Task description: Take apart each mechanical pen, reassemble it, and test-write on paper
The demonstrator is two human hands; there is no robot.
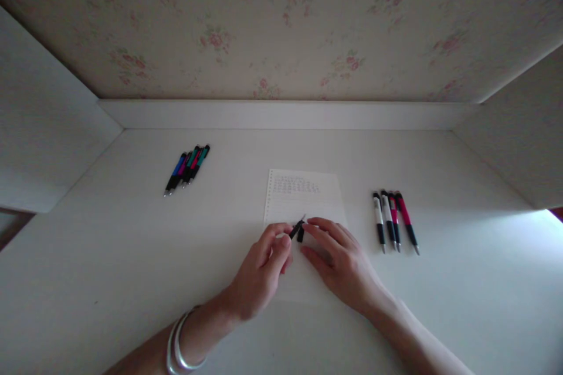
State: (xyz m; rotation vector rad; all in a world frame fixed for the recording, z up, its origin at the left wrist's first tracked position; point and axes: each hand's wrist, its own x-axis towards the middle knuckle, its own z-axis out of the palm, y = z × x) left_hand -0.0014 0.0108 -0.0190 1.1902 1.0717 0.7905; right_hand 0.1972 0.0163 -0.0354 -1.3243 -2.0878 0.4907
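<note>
My left hand is closed around a pen with a black grip. Its pointed tip slants up and to the right over the paper, while the rest of the pen is hidden in the fingers. My right hand lies over the paper with thumb and fingers apart. Right at its fingertips is a short black piece; whether the fingers touch it I cannot tell. Both hands are over the lower half of a lined sheet of paper, which has handwriting on its upper part.
Several pens with blue, purple, green and red barrels lie bunched on the left of the white desk. On the right, several white and pink pens lie side by side. A flowered wall and side panels enclose the desk.
</note>
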